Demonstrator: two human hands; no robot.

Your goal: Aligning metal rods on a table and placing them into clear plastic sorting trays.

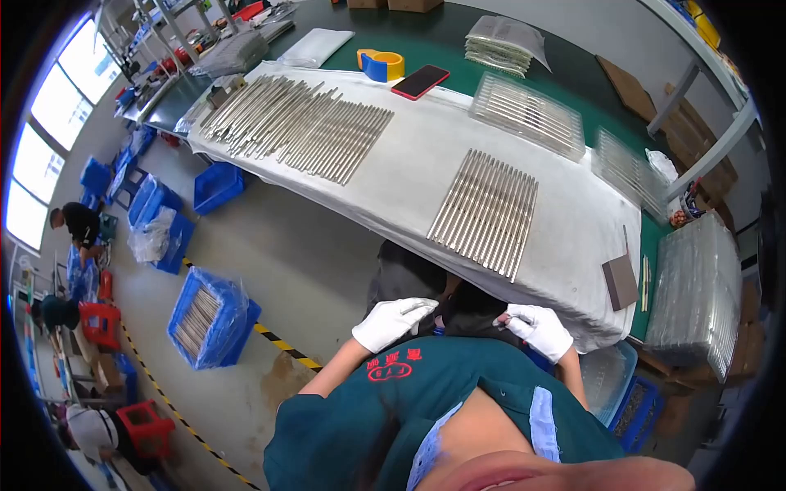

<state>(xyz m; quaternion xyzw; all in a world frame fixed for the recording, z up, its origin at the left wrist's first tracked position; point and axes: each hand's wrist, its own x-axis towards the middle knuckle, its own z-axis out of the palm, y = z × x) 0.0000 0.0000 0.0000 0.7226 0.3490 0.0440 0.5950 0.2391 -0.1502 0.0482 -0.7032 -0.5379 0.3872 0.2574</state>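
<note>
Stretching across the upper part of the view, a long green-topped bench [446,41] is covered in large part by a white cloth [409,176]. At its right end a tall stack of clear plastic trays [696,286] is seen. On the cloth's left part a large spread of metal rods [286,123] is laid, crowded and partly overlapping toward its left side. On the floor to the left, a blue crate [237,337] is filled with more rods. Nearer the person, a smaller batch of metal rods [487,214] is laid side by side on the cloth, and behind it a filled clear tray [528,114] is placed. Below the bench's near edge, apart from the rods, both white-gloved hands are held: the left hand [393,323] with fingers drawn together, the right hand [536,329] with fingers curled; whether anything is gripped in either cannot be made out. A grey-brown block [620,283], a yellow-and-blue ring-shaped object [381,65] and a red-edged phone [421,82] are also set out.
</note>
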